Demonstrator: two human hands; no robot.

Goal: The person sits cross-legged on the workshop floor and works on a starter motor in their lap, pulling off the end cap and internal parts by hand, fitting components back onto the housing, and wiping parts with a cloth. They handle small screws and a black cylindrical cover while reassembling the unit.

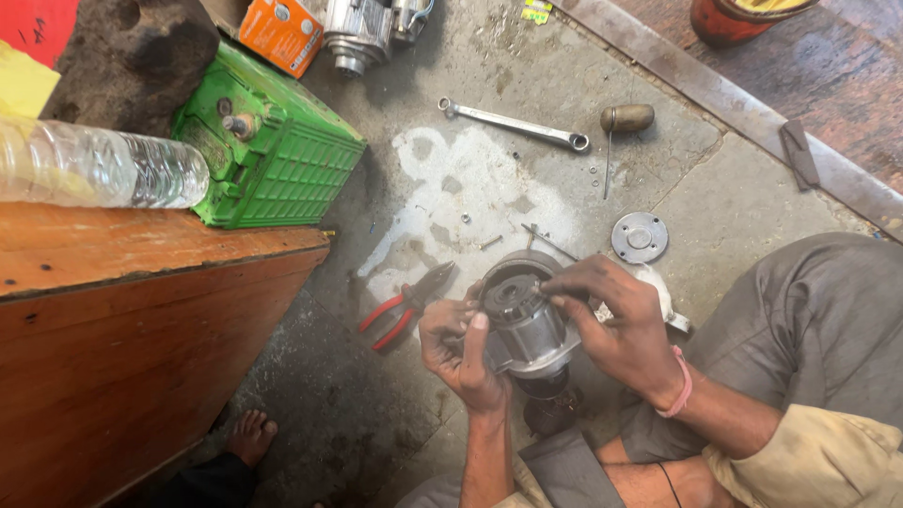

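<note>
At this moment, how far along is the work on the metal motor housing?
Partly apart: a round cover plate, bolts and washers lie loose on the floor. In hand: the left hand cradles the motor housing while the right hand fingers its top. The pliers and spanner lie unused; what remains can't be judged.

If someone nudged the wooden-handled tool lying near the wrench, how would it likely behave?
The wooden-handled tool would probably roll or pivot: its handle looks rounded and bulbous. It seems light, with only a thin metal shaft. The rough floor may slow any sliding.
</note>
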